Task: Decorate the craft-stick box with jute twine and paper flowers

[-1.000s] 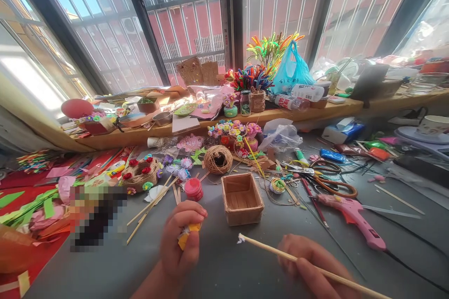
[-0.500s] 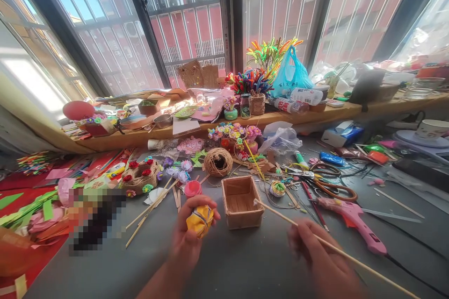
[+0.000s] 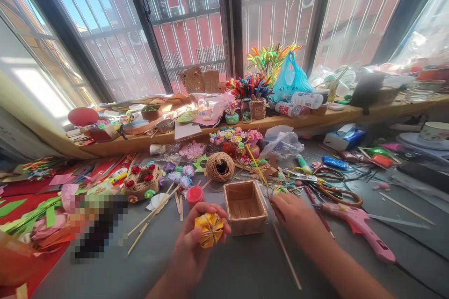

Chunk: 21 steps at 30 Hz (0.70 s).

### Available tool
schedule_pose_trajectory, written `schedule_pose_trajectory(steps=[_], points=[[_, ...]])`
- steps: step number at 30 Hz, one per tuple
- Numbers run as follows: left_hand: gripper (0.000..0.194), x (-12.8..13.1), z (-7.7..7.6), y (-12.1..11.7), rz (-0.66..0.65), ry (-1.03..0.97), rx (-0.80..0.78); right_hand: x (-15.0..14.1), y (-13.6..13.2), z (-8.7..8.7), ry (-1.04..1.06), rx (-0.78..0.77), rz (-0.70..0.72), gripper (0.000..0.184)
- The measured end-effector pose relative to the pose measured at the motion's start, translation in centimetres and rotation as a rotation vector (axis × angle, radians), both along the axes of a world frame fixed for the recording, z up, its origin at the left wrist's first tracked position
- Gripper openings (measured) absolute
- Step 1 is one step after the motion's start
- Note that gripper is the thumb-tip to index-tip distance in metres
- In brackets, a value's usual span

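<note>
The left hand [image 3: 191,245] is curled around a yellow ball [image 3: 209,230] and holds it up over the bench [image 3: 245,273]. The ball has lots of folds, and dark and white lines meet in its middle. The thumb is on one side and the other fingers wrap around the back.

The right hand [image 3: 293,218] reaches forward, just to the right of a small brown box [image 3: 247,225]. The back of this hand is up and the fingertips are hard to see, so I cannot tell if it grips anything. A bit of something green and yellow [image 3: 280,189] peeks out behind it. A long thin stick [image 3: 288,258] lies on the bench, with its far end close to the right hand.

The box stands upright with its top open. It is near the yellow ball, between the two hands. Behind the left hand is a red pot [image 3: 195,194]. A ball of brown string [image 3: 211,171] sits behind the box.

Over on the right are a pink glue gun [image 3: 363,228], a dark red pencil [image 3: 321,217] and scissors [image 3: 357,201] with brown handles. On the left, there is a string basket [image 3: 138,190] with red flowers on its rim, and some thin sticks [image 3: 154,214] lie close by.
</note>
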<state>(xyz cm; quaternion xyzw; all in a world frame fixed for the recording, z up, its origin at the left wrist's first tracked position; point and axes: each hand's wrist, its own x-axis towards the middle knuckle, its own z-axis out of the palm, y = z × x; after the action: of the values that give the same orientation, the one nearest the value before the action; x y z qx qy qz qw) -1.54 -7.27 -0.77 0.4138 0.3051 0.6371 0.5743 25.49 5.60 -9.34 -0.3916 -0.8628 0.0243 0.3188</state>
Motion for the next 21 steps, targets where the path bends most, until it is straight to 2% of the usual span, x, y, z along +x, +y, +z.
schedule_pose_trajectory(steps=[3,7,9,11,14,17,19,21], points=[[0.041,-0.4,-0.5,-0.1,0.090,0.185,0.047,-0.2,-1.1,0.3,0.075,-0.028,-0.013,0.021],[0.068,-1.0,-0.8,0.2,0.202,0.645,0.125,-1.5,-4.7,2.6,0.349,-0.227,-0.001,0.019],[0.063,-0.8,-0.3,0.3,0.243,0.864,0.189,-2.6,-6.9,3.5,0.494,-0.314,0.070,0.026],[0.052,-0.3,0.5,0.4,0.266,1.019,0.280,-3.6,-8.6,3.9,0.582,-0.329,0.155,0.037],[0.051,0.6,1.5,0.5,0.243,1.121,0.388,-4.4,-10.0,4.0,0.624,-0.254,0.241,0.052],[0.057,1.3,1.6,0.8,0.230,1.152,0.467,-4.7,-10.0,4.3,0.641,-0.223,0.314,0.061],[0.062,1.5,1.2,0.9,0.238,1.184,0.505,-4.9,-9.8,4.6,0.672,-0.269,0.356,0.066],[0.068,1.6,0.8,1.1,0.247,1.227,0.529,-5.3,-9.6,4.7,0.739,-0.378,0.370,0.066]])
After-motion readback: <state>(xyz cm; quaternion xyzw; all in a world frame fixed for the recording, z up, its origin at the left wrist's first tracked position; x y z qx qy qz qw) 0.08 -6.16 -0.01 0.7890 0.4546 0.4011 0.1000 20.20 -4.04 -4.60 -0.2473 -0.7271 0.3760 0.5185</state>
